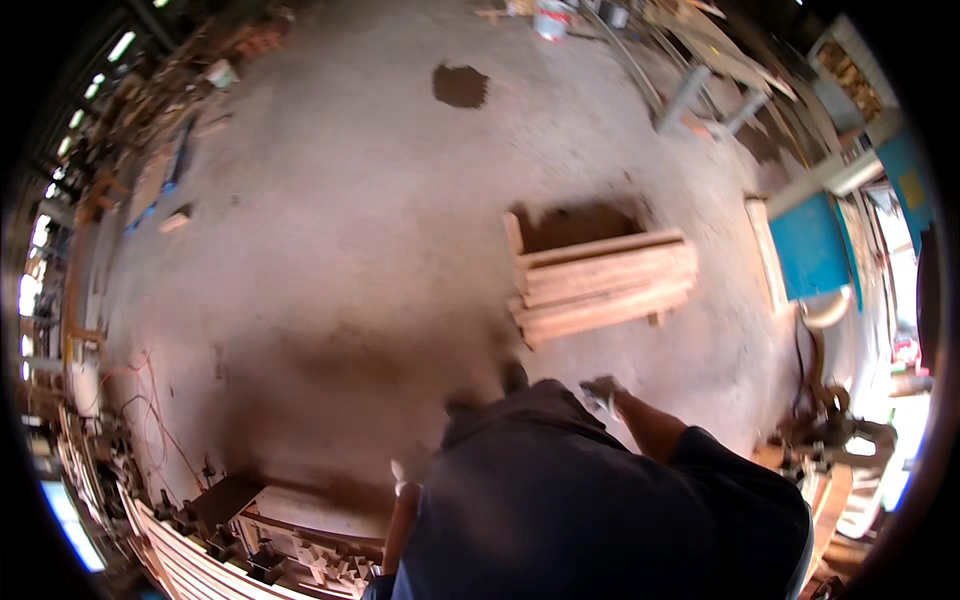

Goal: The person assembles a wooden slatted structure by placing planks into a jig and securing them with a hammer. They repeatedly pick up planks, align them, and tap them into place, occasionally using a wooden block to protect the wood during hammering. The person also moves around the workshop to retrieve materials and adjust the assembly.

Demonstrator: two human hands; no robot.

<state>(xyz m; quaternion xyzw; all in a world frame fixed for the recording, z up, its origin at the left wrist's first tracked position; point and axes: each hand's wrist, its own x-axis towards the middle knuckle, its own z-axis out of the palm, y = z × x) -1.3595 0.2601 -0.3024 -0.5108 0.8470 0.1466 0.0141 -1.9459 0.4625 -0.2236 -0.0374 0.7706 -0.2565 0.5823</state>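
My right hand (pixel 602 392), in what looks like a pale and dark work glove, hangs beside my right hip over the concrete floor (pixel 330 230). It is nearest to a stack of light wooden boards (pixel 605 285) on the floor ahead and touches nothing I can see. My left hand (pixel 405 474), also pale as if gloved, hangs low at my left side, close to the bench at the lower left. Both hands are small and blurred, so how their fingers are set does not show. My dark clothing covers the lower middle of the picture.
Long timber strips (pixel 190 560) and cut wood pieces (pixel 325 565) lie at the lower left, near a red cord (pixel 150 420). A blue panel (pixel 810 248) stands at the right. A white bucket (pixel 552 20) is at the far end, beyond a dark floor patch (pixel 460 86).
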